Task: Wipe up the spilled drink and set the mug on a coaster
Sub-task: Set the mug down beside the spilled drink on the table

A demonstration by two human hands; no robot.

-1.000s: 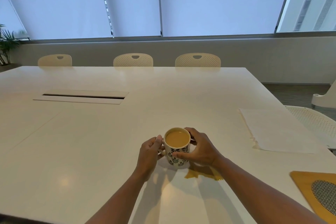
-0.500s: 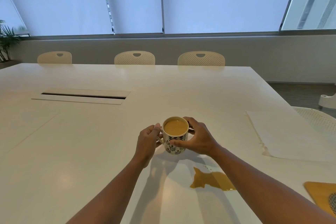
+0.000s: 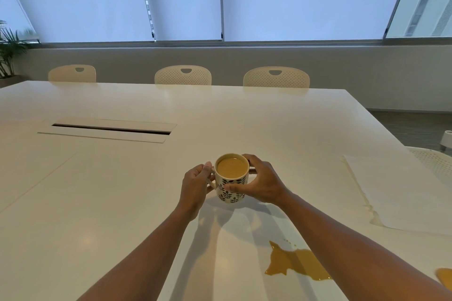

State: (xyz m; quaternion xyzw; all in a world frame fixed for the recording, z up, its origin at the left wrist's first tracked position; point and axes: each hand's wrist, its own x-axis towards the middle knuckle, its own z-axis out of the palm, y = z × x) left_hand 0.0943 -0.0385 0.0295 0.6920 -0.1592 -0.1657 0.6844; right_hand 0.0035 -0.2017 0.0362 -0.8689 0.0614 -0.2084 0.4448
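With both our hands gripping the near-full mug (image 3: pixel 231 178), left hand (image 3: pixel 195 184) at handle, right hand (image 3: pixel 263 182) round the body, any jolt risked slopping onto the surface (image 3: pixel 122 203) beside the puddle (image 3: pixel 293 264).

An office meeting room — a long white tabletop (image 3: pixel 146 178) with a cable slot (image 3: pixel 110 129), matching perforated chairs (image 3: pixel 183 76) along the far side, roller blinds (image 3: pixel 293 0) over wide windows.

White table (image 3: pixel 122 190) bears mug (image 3: pixel 231 187), spill (image 3: pixel 293 264), paper sheet (image 3: pixel 401 193).
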